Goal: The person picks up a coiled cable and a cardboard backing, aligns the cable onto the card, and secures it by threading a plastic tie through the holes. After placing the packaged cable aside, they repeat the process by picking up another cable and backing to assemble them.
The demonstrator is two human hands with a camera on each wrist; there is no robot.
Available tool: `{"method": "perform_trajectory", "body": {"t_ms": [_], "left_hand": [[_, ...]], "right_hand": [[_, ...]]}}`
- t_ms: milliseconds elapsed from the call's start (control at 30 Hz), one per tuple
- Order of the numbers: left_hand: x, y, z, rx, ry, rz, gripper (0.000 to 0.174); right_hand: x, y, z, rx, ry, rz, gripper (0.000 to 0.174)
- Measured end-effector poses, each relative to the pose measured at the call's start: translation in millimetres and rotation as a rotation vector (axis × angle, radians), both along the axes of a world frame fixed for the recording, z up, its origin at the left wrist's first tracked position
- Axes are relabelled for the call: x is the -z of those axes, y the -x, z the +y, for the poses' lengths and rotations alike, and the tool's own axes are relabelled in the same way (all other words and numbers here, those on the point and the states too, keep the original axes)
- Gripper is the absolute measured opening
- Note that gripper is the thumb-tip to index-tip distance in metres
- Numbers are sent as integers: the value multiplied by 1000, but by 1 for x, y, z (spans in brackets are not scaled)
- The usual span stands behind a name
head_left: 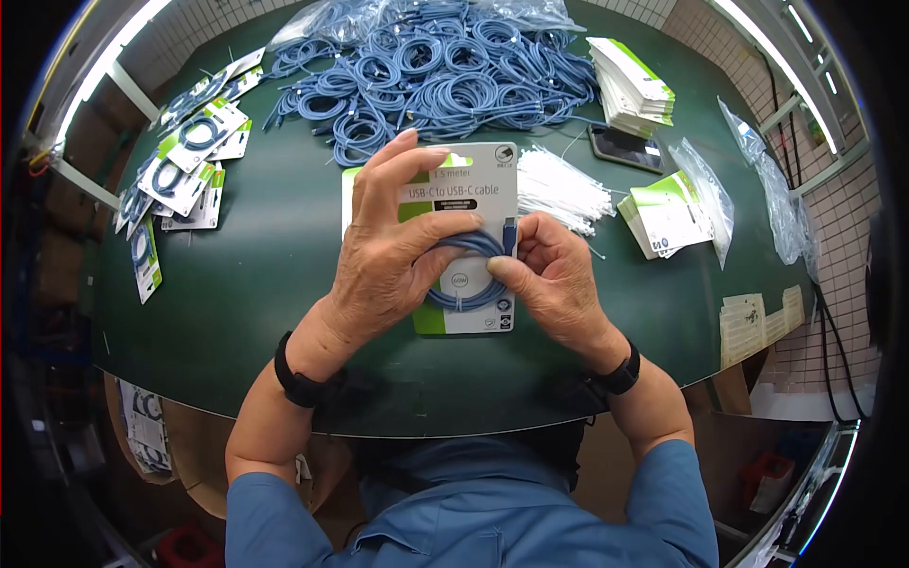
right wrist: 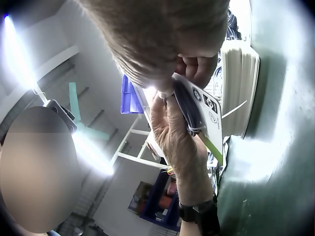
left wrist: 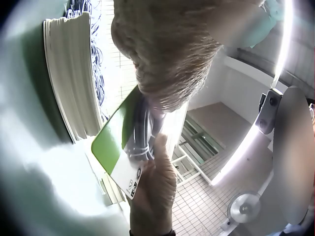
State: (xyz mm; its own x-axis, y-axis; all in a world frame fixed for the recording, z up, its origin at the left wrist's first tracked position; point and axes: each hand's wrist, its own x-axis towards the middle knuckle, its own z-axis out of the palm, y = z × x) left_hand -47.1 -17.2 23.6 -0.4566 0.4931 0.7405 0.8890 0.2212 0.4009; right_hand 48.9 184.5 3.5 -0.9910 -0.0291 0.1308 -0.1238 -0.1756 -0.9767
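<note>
A white and green card (head_left: 488,194) is held up between both hands in the head view, with a coiled blue cable (head_left: 454,301) lying against its front. The left hand (head_left: 379,232) grips the card and coil from the left, its index finger and thumb on the coil, the other fingers raised. At the right edge, the right hand (head_left: 561,284) pinches the coil and card beside a dark cable plug (head_left: 510,235). In the left wrist view the card (left wrist: 110,142) shows its green part; the right wrist view shows the coil (right wrist: 187,105) against the card.
Many coiled blue cables (head_left: 464,90) cover the back of the green table (head_left: 237,331). Carded cables (head_left: 180,175) lie left. White ties (head_left: 563,189), a phone (head_left: 627,149), card stacks (head_left: 632,87) (head_left: 668,216) and plastic bags (head_left: 705,194) stand right.
</note>
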Motion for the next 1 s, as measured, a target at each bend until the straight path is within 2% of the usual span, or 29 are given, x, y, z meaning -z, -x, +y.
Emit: {"method": "perform_trajectory", "body": {"t_ms": [133,233,400,500,533,633,800,1000], "left_hand": [[3,2,0,74,13,4,31],[2,2,0,60,53,-17,20],[4,1,1,58,-2,-23,22],[7,-2,5,57,-254,-83,30],[5,-3,4,57,-253,-80,30],[-1,-7,1,-134,-101,48,32],[0,-6,-2,-150,-102,13,34],[1,-6,-5,-195,-3,106,37]], "right_hand": [[-1,-1,-3,25,4,37,24],[-4,-2,-2,16,-16,44,25],[-3,-1,-1,26,-9,49,25],[-3,-2,-2,50,-18,87,25],[-4,-2,-2,49,-18,90,25],[-3,-3,-4,71,-7,123,25],[0,-3,-6,98,-15,155,24],[0,-4,-11,149,-61,156,22]]}}
